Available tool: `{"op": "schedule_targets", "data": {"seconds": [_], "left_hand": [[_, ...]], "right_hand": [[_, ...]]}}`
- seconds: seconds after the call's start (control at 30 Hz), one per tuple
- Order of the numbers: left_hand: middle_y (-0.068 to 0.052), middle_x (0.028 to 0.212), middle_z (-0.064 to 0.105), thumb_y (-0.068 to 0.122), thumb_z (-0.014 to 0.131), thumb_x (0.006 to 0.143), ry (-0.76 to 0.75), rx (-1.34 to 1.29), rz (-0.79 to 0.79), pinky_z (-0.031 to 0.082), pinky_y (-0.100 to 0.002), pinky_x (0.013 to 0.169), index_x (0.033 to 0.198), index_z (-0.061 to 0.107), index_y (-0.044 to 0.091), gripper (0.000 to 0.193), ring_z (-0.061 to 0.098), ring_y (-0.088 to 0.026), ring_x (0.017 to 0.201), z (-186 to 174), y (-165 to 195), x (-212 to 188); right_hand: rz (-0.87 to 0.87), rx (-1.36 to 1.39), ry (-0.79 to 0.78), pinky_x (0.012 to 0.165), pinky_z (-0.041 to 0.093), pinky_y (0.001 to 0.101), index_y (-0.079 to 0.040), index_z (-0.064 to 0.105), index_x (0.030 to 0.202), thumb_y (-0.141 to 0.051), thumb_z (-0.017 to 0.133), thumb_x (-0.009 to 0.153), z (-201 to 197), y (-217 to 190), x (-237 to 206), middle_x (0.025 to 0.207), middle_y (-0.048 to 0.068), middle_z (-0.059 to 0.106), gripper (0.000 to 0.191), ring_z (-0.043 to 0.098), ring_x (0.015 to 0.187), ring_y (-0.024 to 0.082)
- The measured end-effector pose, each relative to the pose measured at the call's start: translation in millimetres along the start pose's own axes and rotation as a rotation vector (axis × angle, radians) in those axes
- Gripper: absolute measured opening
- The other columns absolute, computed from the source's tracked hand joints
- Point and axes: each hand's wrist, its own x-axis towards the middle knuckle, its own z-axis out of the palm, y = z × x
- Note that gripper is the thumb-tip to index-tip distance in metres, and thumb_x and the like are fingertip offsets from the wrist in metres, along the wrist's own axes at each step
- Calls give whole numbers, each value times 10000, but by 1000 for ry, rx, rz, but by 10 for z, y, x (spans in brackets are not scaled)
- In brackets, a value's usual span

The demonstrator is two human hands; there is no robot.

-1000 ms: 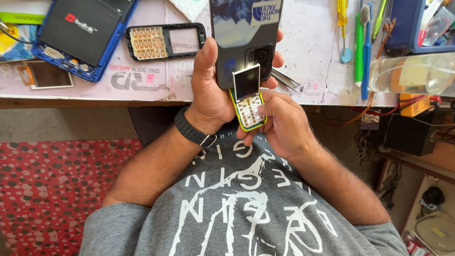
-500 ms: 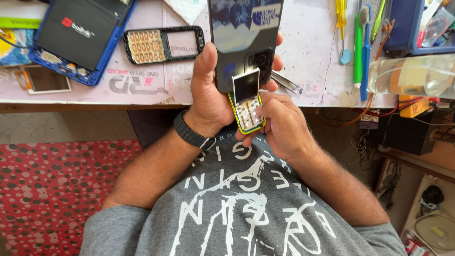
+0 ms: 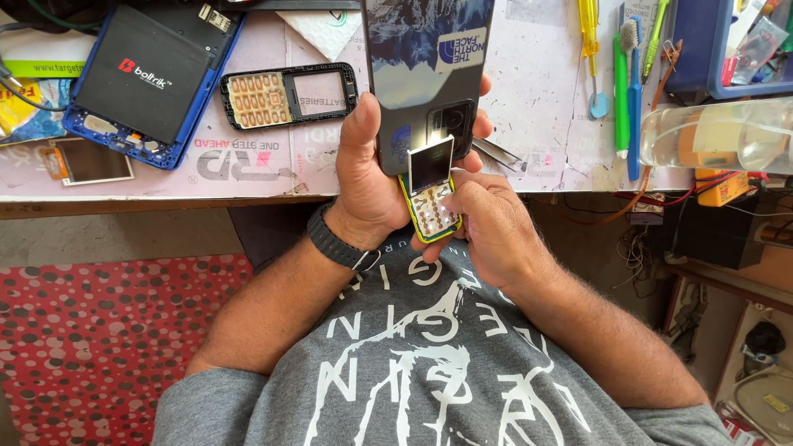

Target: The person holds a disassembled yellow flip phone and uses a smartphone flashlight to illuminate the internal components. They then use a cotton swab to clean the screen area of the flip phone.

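My left hand (image 3: 372, 190), with a black band on its wrist, grips a large dark smartphone (image 3: 425, 74) upright by its lower end, just past the table's front edge. Below it, between both hands, sits a small yellow-green keypad phone (image 3: 431, 216) with its front cover off, showing a small dark display and a white key board. My right hand (image 3: 496, 231) holds this small phone from the right, fingertips resting on the key board. The small phone's lower back is hidden by my palms.
On the table lie a blue phone body with a black battery (image 3: 144, 78), a black keypad frame (image 3: 285, 95), a loose display (image 3: 87, 161), tweezers (image 3: 496, 153), brushes (image 3: 629, 91), a yellow screwdriver (image 3: 591, 41) and a clear container (image 3: 719, 136). A red spotted mat (image 3: 99, 330) covers the floor.
Both hands and the two phones have shifted only slightly; the grip on each phone is the same.
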Motion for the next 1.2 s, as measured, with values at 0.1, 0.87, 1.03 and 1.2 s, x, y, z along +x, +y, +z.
{"op": "schedule_targets", "data": {"seconds": [0.1,0.87,1.03,1.2], "left_hand": [[-246,1322,551,725,597,952,23,2,5,638,-345,791,1435,499,-76,940,688,-262,1014,5,-6,-2],[-220,1337,563,716,554,1009,-9,58,55,635,-346,832,1434,522,-69,894,638,-244,1066,-24,-12,-2],[-226,1345,547,730,562,982,9,69,42,633,-357,826,1448,494,-63,923,624,-245,1087,-21,-18,7],[-223,1338,561,719,563,988,-11,47,50,640,-349,824,1440,510,-56,899,637,-245,1085,-27,-19,11]], "right_hand": [[-22,52,-31,495,589,374,192,569,1109,-99,414,891,-2,-3,-14,860,263,676,396,714,645,312],[-51,56,-31,464,554,318,131,598,1023,-87,516,892,-19,50,-5,805,202,675,267,698,610,244],[-44,60,-25,456,551,320,127,595,1017,-75,514,876,-17,41,1,798,196,673,259,695,598,242],[-48,47,-26,447,547,322,128,595,1011,-76,516,873,-5,34,8,789,204,673,259,694,592,245]]}}
